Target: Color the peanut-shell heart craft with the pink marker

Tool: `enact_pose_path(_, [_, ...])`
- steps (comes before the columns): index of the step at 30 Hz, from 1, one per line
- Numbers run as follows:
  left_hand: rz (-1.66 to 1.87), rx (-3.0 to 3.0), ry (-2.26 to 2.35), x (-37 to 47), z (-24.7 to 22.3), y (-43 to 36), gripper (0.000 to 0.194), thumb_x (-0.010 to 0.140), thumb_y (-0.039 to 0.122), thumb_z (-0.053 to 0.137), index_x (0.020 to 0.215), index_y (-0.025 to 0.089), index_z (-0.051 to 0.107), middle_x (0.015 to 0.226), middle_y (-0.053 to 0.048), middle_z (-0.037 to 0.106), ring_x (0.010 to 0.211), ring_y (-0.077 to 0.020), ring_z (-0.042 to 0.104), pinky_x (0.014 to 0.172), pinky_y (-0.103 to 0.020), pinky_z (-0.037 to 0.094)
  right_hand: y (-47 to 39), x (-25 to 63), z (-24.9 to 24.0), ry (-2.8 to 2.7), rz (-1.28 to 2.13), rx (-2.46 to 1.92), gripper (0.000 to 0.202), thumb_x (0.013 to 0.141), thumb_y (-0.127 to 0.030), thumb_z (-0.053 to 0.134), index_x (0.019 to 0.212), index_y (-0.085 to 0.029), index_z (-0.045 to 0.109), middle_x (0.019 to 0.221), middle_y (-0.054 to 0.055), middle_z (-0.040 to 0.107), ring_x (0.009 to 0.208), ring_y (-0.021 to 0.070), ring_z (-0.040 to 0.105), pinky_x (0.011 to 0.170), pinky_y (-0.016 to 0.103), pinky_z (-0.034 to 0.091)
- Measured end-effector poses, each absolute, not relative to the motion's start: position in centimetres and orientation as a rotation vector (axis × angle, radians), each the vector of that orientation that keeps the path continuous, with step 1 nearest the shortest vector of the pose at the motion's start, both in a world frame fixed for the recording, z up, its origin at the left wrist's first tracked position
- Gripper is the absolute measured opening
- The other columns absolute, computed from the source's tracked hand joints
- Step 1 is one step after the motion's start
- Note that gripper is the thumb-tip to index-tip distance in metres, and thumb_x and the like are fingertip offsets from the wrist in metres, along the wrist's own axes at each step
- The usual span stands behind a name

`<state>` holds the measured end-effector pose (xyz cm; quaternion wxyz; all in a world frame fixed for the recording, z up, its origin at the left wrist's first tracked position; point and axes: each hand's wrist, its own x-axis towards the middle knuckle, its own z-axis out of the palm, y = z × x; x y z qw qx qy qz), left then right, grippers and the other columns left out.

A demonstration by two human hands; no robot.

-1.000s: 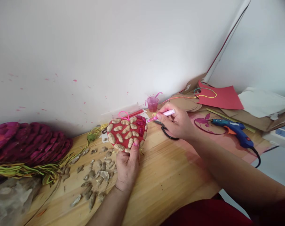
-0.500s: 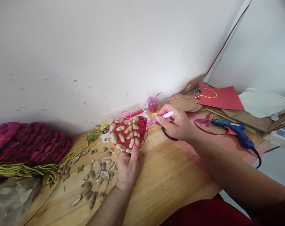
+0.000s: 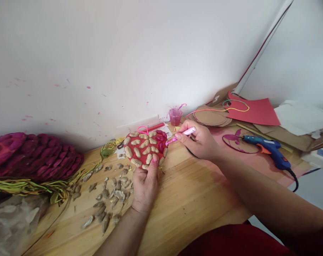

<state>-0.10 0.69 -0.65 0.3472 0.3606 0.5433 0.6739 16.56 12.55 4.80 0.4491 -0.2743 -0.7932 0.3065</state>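
Observation:
My left hand [image 3: 145, 183] grips the lower edge of a red rounded plaque [image 3: 140, 156] covered with peanut shells, its thumb lying on the front. A pink cord loop [image 3: 143, 129] stands at the plaque's top. Several shells at its upper right are coated magenta; the others are bare tan. In my right hand [image 3: 200, 140] is a paintbrush [image 3: 187, 131] with a pale handle, pinched between thumb and fingers. Its pink-stained tip meets the plaque's right edge. Behind the hands, a plastic cup of pink paint [image 3: 175, 116] stands against the wall.
Loose peanut shells [image 3: 110, 195] lie scattered on the wooden table [image 3: 188, 217]. Magenta-painted pieces [image 3: 36, 156] are stacked at left, with yellow-green cords [image 3: 30, 186] below. A blue glue gun [image 3: 270, 149] rests at right, near cardboard pieces [image 3: 209, 115] and red paper [image 3: 254, 110].
The brush tip has shifted slightly down along the plaque's right edge. The plaque has tilted back a little. The whole view has moved slightly.

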Motion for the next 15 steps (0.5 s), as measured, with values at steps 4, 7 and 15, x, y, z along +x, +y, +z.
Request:
enact_pose_path(4, [1.742, 0.932, 1.445, -0.25, -0.92, 0.72, 0.043, 0.083, 0.054, 0.076, 0.065, 0.021, 0.054, 0.054, 0.005, 0.046, 0.053, -0.0111, 0.044, 0.051, -0.022, 0.037, 12.49, 16.58, 4.98, -1.921, 0.705, -0.678, 0.015, 0.095, -0.029, 0.065, 0.085, -0.020, 0.059, 0.074, -0.001, 0.061, 0.061, 0.0110, 0.048, 0.059, 0.027, 0.036])
enact_pose_path(7, [1.736, 0.925, 1.482, -0.36, -1.10, 0.77, 0.044, 0.081, 0.054, 0.077, 0.063, 0.023, 0.053, 0.052, 0.003, 0.045, 0.059, -0.0151, 0.053, 0.055, -0.023, 0.043, 12.25, 16.57, 5.26, -1.985, 0.721, -0.658, 0.018, 0.091, -0.031, 0.070, 0.083, -0.020, 0.059, 0.071, -0.002, 0.060, 0.060, 0.0113, 0.047, 0.057, 0.027, 0.035])
enact_pose_path(15, [1.746, 0.970, 1.545, -0.18, -0.83, 0.80, 0.045, 0.082, 0.055, 0.076, 0.061, 0.025, 0.050, 0.049, 0.003, 0.046, 0.064, -0.0180, 0.061, 0.060, -0.025, 0.050, 12.41, 16.61, 5.15, -1.953, 0.720, -0.672, 0.020, 0.095, -0.035, 0.067, 0.084, -0.020, 0.058, 0.072, -0.001, 0.059, 0.061, 0.0120, 0.046, 0.057, 0.027, 0.036])
